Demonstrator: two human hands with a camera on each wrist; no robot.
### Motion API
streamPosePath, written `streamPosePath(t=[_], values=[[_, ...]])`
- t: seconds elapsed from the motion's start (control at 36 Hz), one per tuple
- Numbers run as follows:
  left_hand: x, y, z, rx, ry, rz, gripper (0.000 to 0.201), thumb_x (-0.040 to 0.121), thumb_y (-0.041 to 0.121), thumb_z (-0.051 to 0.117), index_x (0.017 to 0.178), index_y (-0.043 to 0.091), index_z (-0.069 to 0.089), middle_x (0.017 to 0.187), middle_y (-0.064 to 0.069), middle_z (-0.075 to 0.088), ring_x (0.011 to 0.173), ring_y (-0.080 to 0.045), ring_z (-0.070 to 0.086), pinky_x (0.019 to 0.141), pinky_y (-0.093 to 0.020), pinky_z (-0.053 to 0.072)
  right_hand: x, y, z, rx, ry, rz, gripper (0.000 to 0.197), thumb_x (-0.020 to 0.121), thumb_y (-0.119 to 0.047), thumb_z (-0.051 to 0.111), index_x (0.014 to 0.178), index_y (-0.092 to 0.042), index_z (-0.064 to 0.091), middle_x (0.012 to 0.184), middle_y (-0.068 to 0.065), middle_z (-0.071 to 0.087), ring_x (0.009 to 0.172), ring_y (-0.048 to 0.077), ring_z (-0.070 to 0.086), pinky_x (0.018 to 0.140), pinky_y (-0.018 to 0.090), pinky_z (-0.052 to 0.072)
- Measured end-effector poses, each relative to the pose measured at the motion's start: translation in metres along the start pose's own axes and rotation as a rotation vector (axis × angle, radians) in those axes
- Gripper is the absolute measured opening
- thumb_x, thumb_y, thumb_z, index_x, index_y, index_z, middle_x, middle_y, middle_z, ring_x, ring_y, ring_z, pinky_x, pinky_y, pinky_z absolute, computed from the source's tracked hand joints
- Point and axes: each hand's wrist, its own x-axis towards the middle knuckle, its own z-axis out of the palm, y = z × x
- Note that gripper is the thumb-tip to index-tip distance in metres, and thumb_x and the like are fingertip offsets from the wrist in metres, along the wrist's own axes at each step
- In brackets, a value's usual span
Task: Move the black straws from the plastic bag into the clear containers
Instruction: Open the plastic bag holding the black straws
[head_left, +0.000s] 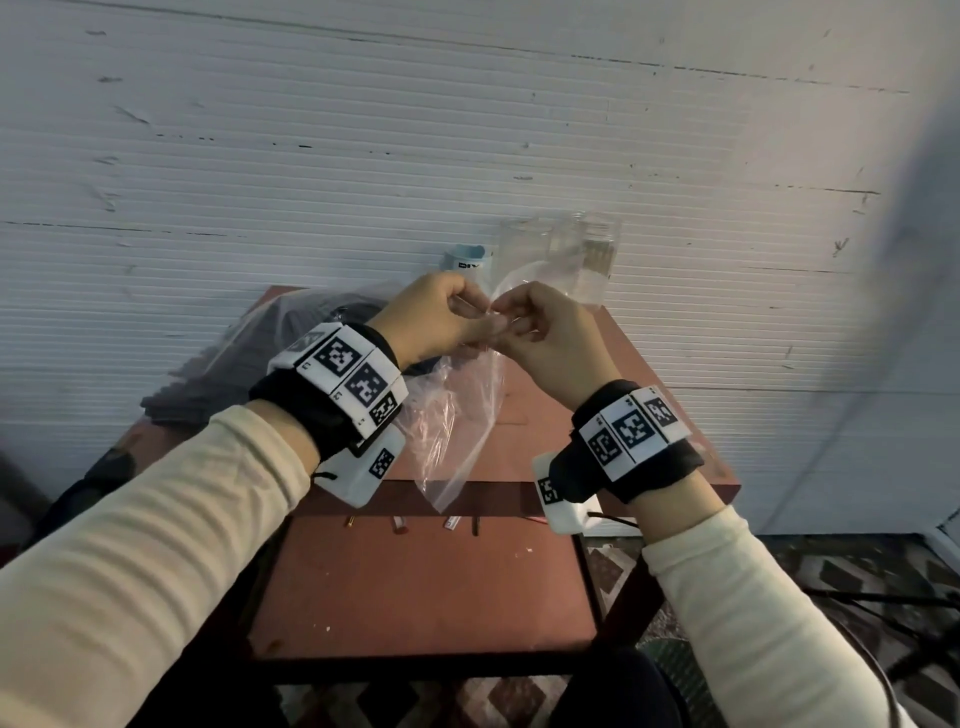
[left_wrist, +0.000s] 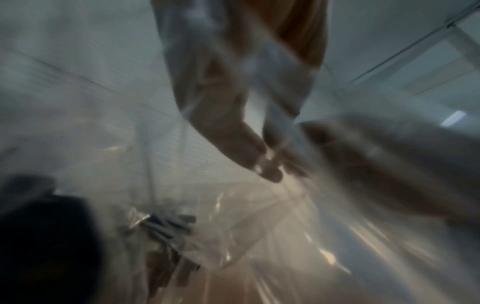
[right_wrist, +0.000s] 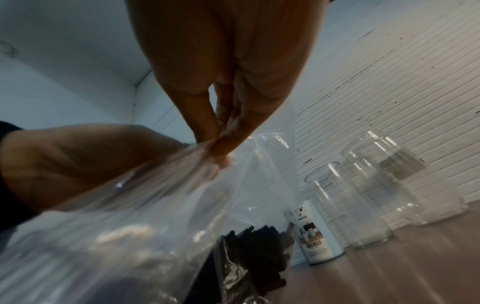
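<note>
Both hands are raised over the red-brown table (head_left: 571, 364) and pinch the top edge of a clear plastic bag (head_left: 457, 426), which hangs limp between them. My left hand (head_left: 475, 317) and right hand (head_left: 511, 319) meet fingertip to fingertip on the film. In the right wrist view the right hand's fingers (right_wrist: 207, 127) pinch the bag (right_wrist: 161, 195) beside the left hand (right_wrist: 91, 162). Black straws (right_wrist: 259, 244) lie bundled in plastic on the table's left (head_left: 291, 338). Two clear containers (head_left: 524, 249) (head_left: 597, 249) stand at the back by the wall. The left wrist view is blurred.
A white labelled cylinder (head_left: 467, 260) stands left of the containers, against the ribbed white wall (head_left: 363, 156). Below the table top a lower shelf (head_left: 426, 587) holds a few small bits. Patterned floor shows at the lower right.
</note>
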Motion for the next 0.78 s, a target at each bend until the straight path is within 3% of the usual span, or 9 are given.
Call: streamPosePath(t=[0.08, 0.17, 0.22, 0.28, 0.36, 0.44, 0.53, 0.58, 0.78], values=[[0.000, -0.002, -0.003, 0.063, 0.042, 0.017, 0.017, 0.081, 0.009, 0.078, 0.090, 0.008, 0.064, 0.091, -0.021, 0.072, 0.084, -0.036, 0.072, 0.083, -0.047, 0.058, -0.002, 0.000, -0.001, 0.053, -0.030, 0.003, 0.028, 0.075, -0.010, 0.080, 0.098, -0.014, 0.064, 0.088, -0.001, 0.065, 0.068, 0.002, 0.057, 0.068, 0.014, 0.048], [0.003, -0.006, -0.005, 0.190, 0.113, 0.046, 0.010, 0.086, 0.007, 0.073, 0.092, 0.008, 0.065, 0.074, -0.001, 0.069, 0.057, -0.005, 0.067, 0.057, -0.018, 0.054, -0.004, 0.003, 0.000, 0.052, -0.010, -0.020, 0.027, 0.078, -0.011, 0.078, 0.099, -0.009, 0.062, 0.083, -0.002, 0.061, 0.070, 0.006, 0.054, 0.068, 0.015, 0.048], [0.003, -0.008, -0.006, 0.253, 0.155, 0.069, 0.007, 0.088, 0.007, 0.069, 0.091, 0.012, 0.065, 0.072, 0.006, 0.065, 0.056, 0.000, 0.062, 0.051, -0.008, 0.047, -0.005, 0.006, 0.001, 0.001, -0.002, -0.024, 0.021, 0.081, -0.012, 0.075, 0.096, -0.010, 0.061, 0.080, -0.006, 0.059, 0.070, 0.005, 0.053, 0.068, 0.014, 0.046], [0.003, -0.010, -0.007, 0.212, 0.147, 0.051, 0.012, 0.087, 0.008, 0.072, 0.085, 0.016, 0.063, 0.076, 0.002, 0.069, 0.066, -0.009, 0.066, 0.060, -0.015, 0.054, -0.006, 0.010, 0.000, -0.018, -0.015, -0.028, 0.017, 0.083, -0.012, 0.072, 0.092, -0.014, 0.058, 0.080, -0.008, 0.056, 0.072, 0.007, 0.055, 0.071, 0.018, 0.048], [0.002, -0.008, -0.007, 0.101, 0.132, 0.017, 0.014, 0.085, 0.010, 0.074, 0.082, 0.016, 0.062, 0.084, -0.008, 0.072, 0.076, -0.022, 0.071, 0.072, -0.033, 0.059, -0.006, 0.010, -0.001, 0.048, -0.030, -0.058, 0.019, 0.086, -0.013, 0.068, 0.089, -0.019, 0.050, 0.082, -0.005, 0.053, 0.079, 0.026, 0.059, 0.076, 0.032, 0.053], [0.001, -0.005, -0.006, 0.031, 0.115, 0.013, 0.014, 0.084, 0.008, 0.075, 0.083, 0.013, 0.062, 0.082, -0.009, 0.073, 0.072, -0.017, 0.072, 0.069, -0.031, 0.060, -0.008, 0.002, 0.002, 0.105, -0.023, -0.063, 0.014, 0.090, -0.026, 0.063, 0.090, -0.027, 0.049, 0.087, 0.006, 0.058, 0.082, 0.028, 0.061, 0.075, 0.043, 0.054], [0.000, -0.005, -0.004, -0.002, 0.094, 0.005, 0.013, 0.083, 0.007, 0.075, 0.087, 0.008, 0.063, 0.065, -0.002, 0.071, 0.058, -0.010, 0.070, 0.063, -0.032, 0.062, -0.007, -0.002, 0.005, 0.083, -0.020, -0.068, 0.019, 0.089, -0.035, 0.065, 0.097, -0.026, 0.049, 0.085, -0.001, 0.057, 0.075, 0.011, 0.058, 0.073, 0.036, 0.052], [0.000, -0.006, -0.002, 0.023, 0.088, 0.014, 0.011, 0.084, 0.003, 0.074, 0.091, 0.005, 0.065, 0.070, -0.007, 0.072, 0.062, -0.013, 0.072, 0.067, -0.037, 0.062, -0.006, -0.002, 0.006, 0.030, -0.038, -0.095, 0.018, 0.090, -0.031, 0.064, 0.100, -0.024, 0.051, 0.081, -0.006, 0.054, 0.072, 0.009, 0.057, 0.072, 0.034, 0.052], [-0.004, -0.006, 0.001, 0.100, 0.148, 0.071, 0.008, 0.088, 0.008, 0.071, 0.094, 0.007, 0.066, 0.073, -0.003, 0.068, 0.049, -0.002, 0.063, 0.043, -0.014, 0.047, -0.001, 0.006, 0.002, -0.002, -0.059, -0.117, 0.010, 0.087, -0.010, 0.065, 0.087, -0.011, 0.056, 0.073, 0.004, 0.054, 0.068, 0.011, 0.048, 0.066, 0.026, 0.044]])
